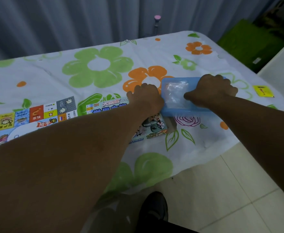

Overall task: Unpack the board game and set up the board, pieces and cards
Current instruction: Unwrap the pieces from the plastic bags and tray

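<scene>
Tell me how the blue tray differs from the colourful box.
The blue tray is plain plastic; the box is covered in cartoon print and dice. The tray shows a clear bag inside; the box's contents are hidden. The left hand and right hand grip the tray; nothing holds the box. Both are rectangular.

The far half of the table (pixel 104 68) is bare cloth from left to right, wide enough to pass behind everything. At the near left the board (pixel 37 115) lies flat (low enough to cross above). The box (pixel 156 126) stands mid-front, and the blue tray (pixel 173 111) overlaps its far corner. The left hand (pixel 146 96) and right hand (pixel 216 89) block the tray's two ends. A yellow card (pixel 263 91) lies well apart by the right edge.
</scene>
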A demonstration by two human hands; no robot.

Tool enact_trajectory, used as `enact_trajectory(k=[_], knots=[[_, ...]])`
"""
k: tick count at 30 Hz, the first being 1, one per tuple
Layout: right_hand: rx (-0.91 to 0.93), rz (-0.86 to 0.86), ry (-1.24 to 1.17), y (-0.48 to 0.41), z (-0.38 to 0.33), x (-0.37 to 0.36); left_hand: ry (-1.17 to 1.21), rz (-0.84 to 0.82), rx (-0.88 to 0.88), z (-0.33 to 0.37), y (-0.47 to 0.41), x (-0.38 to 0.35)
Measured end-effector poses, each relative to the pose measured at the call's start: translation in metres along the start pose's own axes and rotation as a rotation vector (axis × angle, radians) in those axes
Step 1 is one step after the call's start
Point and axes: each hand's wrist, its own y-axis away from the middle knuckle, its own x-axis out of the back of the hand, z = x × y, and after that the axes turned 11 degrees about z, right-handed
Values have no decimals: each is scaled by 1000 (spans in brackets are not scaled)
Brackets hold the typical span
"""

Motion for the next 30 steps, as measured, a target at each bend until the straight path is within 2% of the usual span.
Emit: enact_trajectory(k=[8,14,20,26,28,30], knots=[[95,-25,38,16,-4,5,-2,62,-72,1,6,13],[199,-74,18,25,-1,17,76,96,-49,-3,8,23],[302,-54,1,35,-17,18,69,99,-67,2,12,28],[402,-119,-97,48,-33,16,66,93,-73,-2,12,29],[380,-49,-210,47,-32,19,66,93,-61,-5,13,28],[241,89,-286,40,-23,19,76,95,-52,-6,13,28]])
